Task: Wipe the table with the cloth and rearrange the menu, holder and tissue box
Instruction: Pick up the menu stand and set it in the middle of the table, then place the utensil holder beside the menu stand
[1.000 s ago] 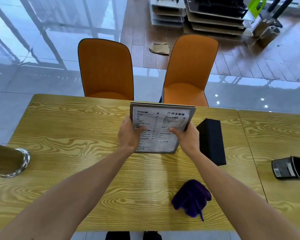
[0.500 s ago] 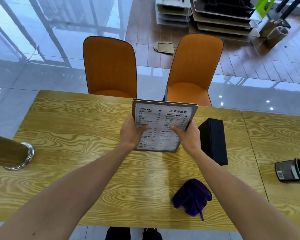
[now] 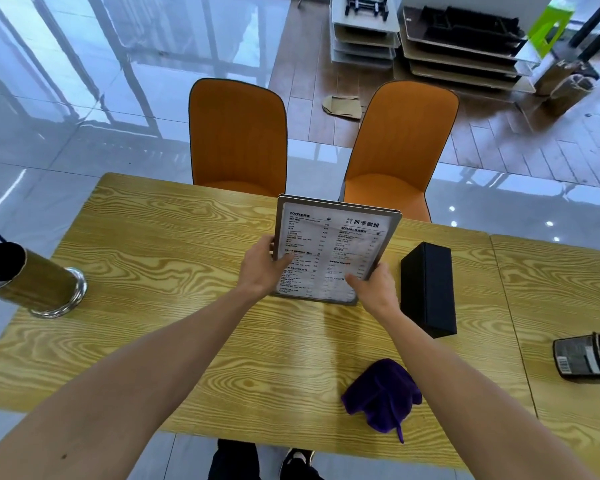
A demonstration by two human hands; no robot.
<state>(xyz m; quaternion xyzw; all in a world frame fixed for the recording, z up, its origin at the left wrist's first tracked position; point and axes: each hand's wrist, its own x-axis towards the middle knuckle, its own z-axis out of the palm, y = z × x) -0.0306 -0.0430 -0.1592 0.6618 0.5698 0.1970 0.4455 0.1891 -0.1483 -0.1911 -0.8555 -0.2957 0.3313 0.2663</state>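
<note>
From the head view, your left hand [image 3: 262, 268] and right hand [image 3: 378, 291] both grip the menu [image 3: 336, 244], tilted over the middle of the table [image 3: 153, 258]; the black tissue box [image 3: 428, 289] lies just right, the purple cloth [image 3: 381, 396] nearer you

Small print on the menu [image 3: 333, 249] too fine to read below the headings; lower corners covered by the left hand [image 3: 262, 268] and right hand [image 3: 378, 289]. Fingers of both hidden behind the board. Brass holder [image 3: 32, 282] cut by the left edge, contents unclear. Dark box with a barcode label [image 3: 584, 358] cropped at the right edge. Part of the purple cloth [image 3: 378, 398] hidden behind the right forearm. Shoes [image 3: 297, 460] half under the table [image 3: 153, 271].
</note>
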